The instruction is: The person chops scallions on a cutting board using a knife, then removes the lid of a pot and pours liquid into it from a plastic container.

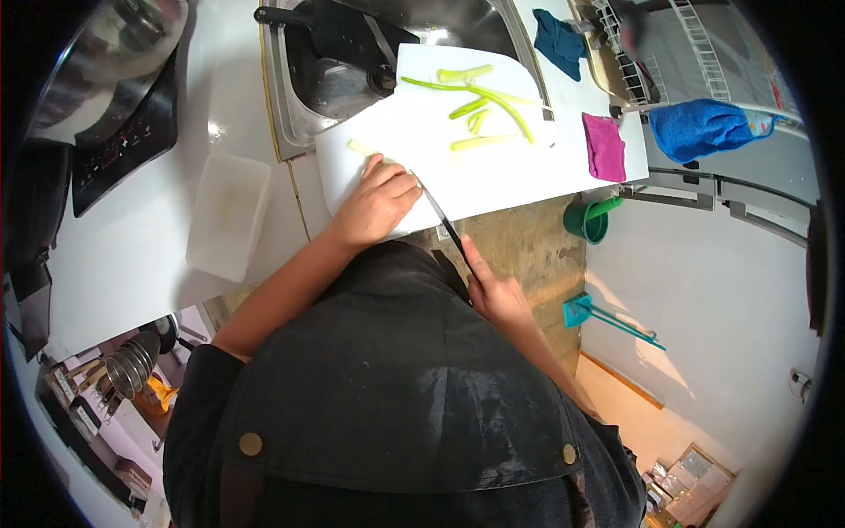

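On the white cutting board (370, 132), my left hand (378, 201) is closed over a pale green celery stalk (358, 147), pressing it down. One end of the stalk sticks out past the fingers. My right hand (500, 299) grips a knife (451, 231) by its black handle, index finger stretched along it. The narrow blade points up and left, its tip end close beside my left fingers; whether it touches the stalk I cannot tell. Farther right on the board lie several loose celery pieces (484, 143), some thick and pale, others thin and greener.
The board lies partly over a steel sink (295, 123) holding a black-handled pan-like item (339, 35). A translucent plastic container (229, 216) and a black cooktop (128, 141) are at left. Pink cloth (604, 148) and dark blue cloth (560, 44) lie right of the sink.
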